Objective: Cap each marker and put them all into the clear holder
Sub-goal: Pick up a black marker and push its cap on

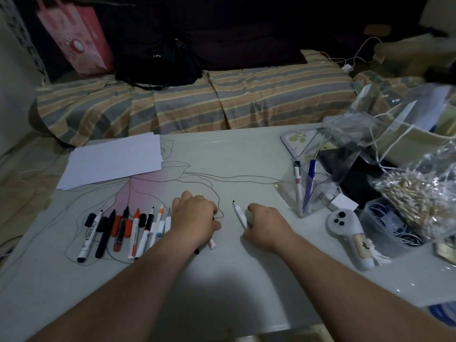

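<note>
Several uncapped markers (118, 230) lie in a row on the table at the left, with loose caps (124, 224) among them. My left hand (195, 215) lies over the right end of that row, fingers curled on a marker whose ends stick out below the wrist. My right hand (261, 224) grips a white marker (238, 213) with its black tip bare and pointing away from me. The clear holder (318, 193) stands to the right and has two pens (303, 186) upright in it.
A stack of white paper (113, 162) lies at the table's far left. At the right sit a white controller (350, 233), a tub of clips (387, 225), crinkled clear bags (414, 186) and a box. A striped bed (197, 102) runs behind the table.
</note>
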Motion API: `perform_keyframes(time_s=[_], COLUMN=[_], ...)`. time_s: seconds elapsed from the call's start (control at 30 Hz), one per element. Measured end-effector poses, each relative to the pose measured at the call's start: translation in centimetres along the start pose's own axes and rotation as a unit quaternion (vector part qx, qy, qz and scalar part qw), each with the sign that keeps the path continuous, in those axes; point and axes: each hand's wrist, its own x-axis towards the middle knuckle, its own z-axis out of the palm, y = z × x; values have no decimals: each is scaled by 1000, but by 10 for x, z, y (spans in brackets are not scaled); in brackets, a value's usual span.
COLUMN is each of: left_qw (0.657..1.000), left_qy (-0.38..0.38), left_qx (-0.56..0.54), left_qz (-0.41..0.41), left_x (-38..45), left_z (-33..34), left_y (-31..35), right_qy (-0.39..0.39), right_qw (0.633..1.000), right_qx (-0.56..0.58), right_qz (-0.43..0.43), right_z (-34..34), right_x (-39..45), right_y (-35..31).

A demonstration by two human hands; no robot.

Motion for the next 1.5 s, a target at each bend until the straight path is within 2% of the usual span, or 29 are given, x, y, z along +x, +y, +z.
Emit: perform_keyframes(time_s=[0.1, 0.17, 0.27, 0.33, 0.4, 0.5, 0.63, 0.73, 0.87, 0.97, 1.03, 1.1, 1.17, 1.23, 1.33, 1.5], left_qw=[1000, 999, 979, 940, 908, 894, 889, 885, 879, 863, 826, 741, 656, 608, 575, 570], left_qy=[2, 27, 79, 80, 74, 87, 144, 166, 169, 140, 107, 55, 15, 1, -11, -9], left_qx=[6, -28, -190, -330, -411, -437, -432, -434, -445, -485, -551, -667, -753, -793, -817, -820], left_qz=[-8, -7, -11, -2, 20, 45, 50, 33, 25, -22, -46, -50, -46, -45, -51, -44], left_x=[-1, 1, 3, 1, -5, -12, -12, -12, -17, -16, -14, -12, -11, -9, -7, -8], left_z=[-1, 0, -1, -7, -14, -21, -23, -26, -28, -26, -25, -26, -29, -31, -32, -33], left_y=[-2, -3, -5, -5, -1, -1, -7, -10, -7, -4, -2, 2, 7, 9, 10, 10], right_qy=[-7, -6, -16, -40, -58, -33, 15, 37, 61, 68, 108, 186, 257, 299, 314, 289], right_qw=[1000, 999, 990, 969, 949, 934, 925, 936, 944, 949, 963, 964, 944, 927, 918, 928], right_qx=[9, 28, 131, 233, 303, 355, 379, 350, 324, 306, 234, 133, 84, 79, 74, 55], right_qz=[17, 25, 56, 72, 61, 30, 40, 28, 12, -29, -78, -140, -190, -215, -230, -230], right_z=[-7, -13, -24, -33, -43, -56, -61, -62, -66, -68, -70, -73, -75, -76, -77, -76], right_x=[0, 1, 3, 3, 0, -4, -5, -6, -7, -8, -9, -9, -9, -8, -8, -11], right_y=[4, 6, 8, 8, 4, -3, -8, -7, -6, -1, 4, 4, 0, -3, -5, -7])
